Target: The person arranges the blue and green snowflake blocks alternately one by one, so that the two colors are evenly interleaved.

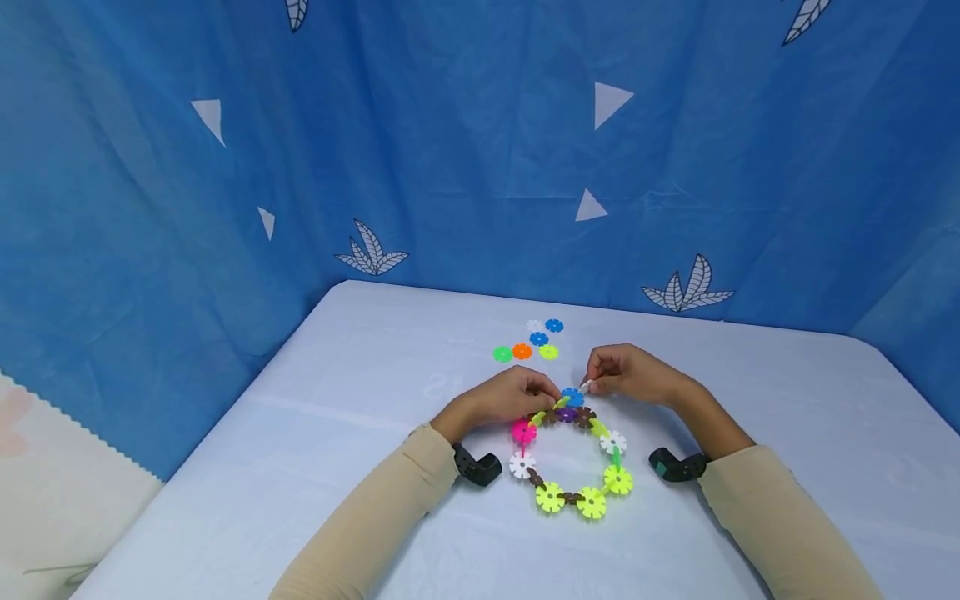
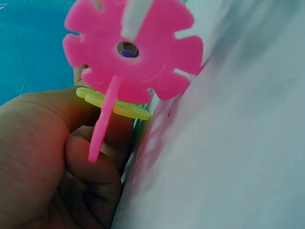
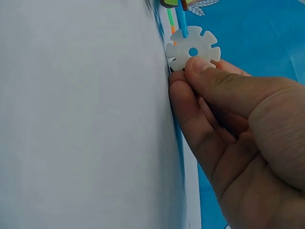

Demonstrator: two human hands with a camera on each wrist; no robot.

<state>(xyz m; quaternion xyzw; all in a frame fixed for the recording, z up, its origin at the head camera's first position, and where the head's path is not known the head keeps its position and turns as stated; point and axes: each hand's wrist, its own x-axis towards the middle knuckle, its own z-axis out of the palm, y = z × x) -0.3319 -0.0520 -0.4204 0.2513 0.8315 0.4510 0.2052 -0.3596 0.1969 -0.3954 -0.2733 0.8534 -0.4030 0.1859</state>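
A ring of linked, notched plastic discs lies on the table, with a yellow-green disc point(image 1: 550, 497) and a white disc point(image 1: 522, 465) among its links. At its far side, my right hand point(image 1: 630, 375) pinches another white disc point(image 3: 200, 47) between thumb and fingers. That disc meets the edge of a blue disc point(image 1: 573, 397). My left hand point(image 1: 517, 393) grips the ring just left of the blue disc, at a yellow-green disc point(image 1: 562, 402); its fingertips are partly hidden. Close by the left hand in its wrist view is a pink disc point(image 2: 162, 62).
Beyond the hands lie several loose discs, including a green disc point(image 1: 503, 354), an orange disc point(image 1: 522, 352) and a blue disc point(image 1: 554, 325). A white cloth covers the table point(image 1: 405, 350). Behind it hangs a blue curtain point(image 1: 480, 150).
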